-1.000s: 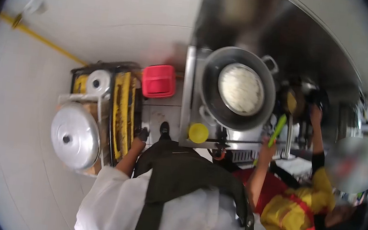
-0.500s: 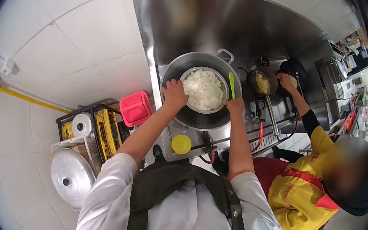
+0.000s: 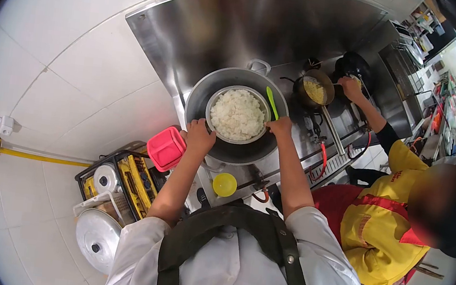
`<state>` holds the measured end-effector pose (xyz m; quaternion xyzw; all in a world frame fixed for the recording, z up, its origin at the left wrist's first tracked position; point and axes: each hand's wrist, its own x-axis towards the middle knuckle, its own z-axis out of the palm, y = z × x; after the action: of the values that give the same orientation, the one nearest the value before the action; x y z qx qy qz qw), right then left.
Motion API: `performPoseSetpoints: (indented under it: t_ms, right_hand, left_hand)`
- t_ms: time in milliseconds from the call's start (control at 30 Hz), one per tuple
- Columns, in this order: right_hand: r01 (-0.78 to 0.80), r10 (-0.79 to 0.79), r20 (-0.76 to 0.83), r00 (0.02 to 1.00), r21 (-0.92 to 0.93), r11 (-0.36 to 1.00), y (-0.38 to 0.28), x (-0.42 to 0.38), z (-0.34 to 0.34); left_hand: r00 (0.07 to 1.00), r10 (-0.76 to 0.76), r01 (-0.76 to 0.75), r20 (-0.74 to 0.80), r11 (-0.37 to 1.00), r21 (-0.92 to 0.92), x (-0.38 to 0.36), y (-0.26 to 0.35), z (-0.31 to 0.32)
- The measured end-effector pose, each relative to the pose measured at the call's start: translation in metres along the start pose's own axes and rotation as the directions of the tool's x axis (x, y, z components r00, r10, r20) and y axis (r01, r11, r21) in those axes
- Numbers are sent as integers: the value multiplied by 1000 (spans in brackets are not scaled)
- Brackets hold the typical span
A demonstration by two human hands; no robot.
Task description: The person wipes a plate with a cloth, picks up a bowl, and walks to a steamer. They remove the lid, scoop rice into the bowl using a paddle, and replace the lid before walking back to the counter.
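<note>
Your bowl (image 3: 234,141) of rice (image 3: 238,113) sits inside the large pot (image 3: 196,97) on the stove (image 3: 244,172), apparently level. Your right hand (image 3: 279,126) is at the bowl's right rim, fingers clamped on the handle of the green spatula (image 3: 270,95). Your left hand (image 3: 199,138) is at the lower left, its fingers bent and close together over the pot's edge, by the bowl; whether they grip its rim cannot be told.

Handling advice: take the rim at opposite sides and share the load evenly, since a one-sided pull could tip rice into the pot. The spatula takes up part of your right grip; secure it so that it does not slip. Keep your wrists off the pot's edge, which may be hot.

Changes noted: half a second ago your left hand lay further up the bowl's left side, fingertips near the rice; it is now lower. A second ago it was down beside the crate (image 3: 136,180). The spatula remains in your right hand.
</note>
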<state>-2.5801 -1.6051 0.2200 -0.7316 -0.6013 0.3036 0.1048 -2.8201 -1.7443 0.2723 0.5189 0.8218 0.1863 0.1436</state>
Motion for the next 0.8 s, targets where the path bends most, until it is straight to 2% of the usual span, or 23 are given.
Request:
performPoseSetpoints:
  t_ms: [67,167,233,367,433,567,600,667,700,800]
  right_hand:
    - [17,-16,-27,1000,31,999,3,3,1]
    - [42,-41,-30,999,39,998,9,10,5]
    - [90,-91,-78,993,-27,996,23,30,25]
    - [16,-17,35,999,42,999,18,26,18]
    - [-8,7,36,999,51,999,18,28,18]
    - [46,-46,-5,999,73,996,23,30,20]
    - [24,-27,31,999,77,997,13,21,9]
    - [-21,12,107,994,80,997,-5,4,-12]
    - [-13,5,91,996,81,997,-2,7,-8]
    - [21,-23,36,999,59,998,8,18,4]
  left_hand:
    - [997,-35,34,66,999,16,8,-1,2]
    - [990,-38,18,135,989,145,12,12,3]
    - [992,-44,23,115,984,175,13,18,6]
    - [994,-66,48,83,978,203,13,14,13]
    - [996,-61,49,64,983,175,13,12,14]
    - [999,-34,36,-22,992,122,12,9,12]
    - [998,-30,35,-46,994,108,11,10,9]
    - [998,-51,54,-26,991,121,10,11,9]
    - [998,-61,63,-16,990,128,10,11,9]
    - [984,-99,66,146,975,214,13,13,12]
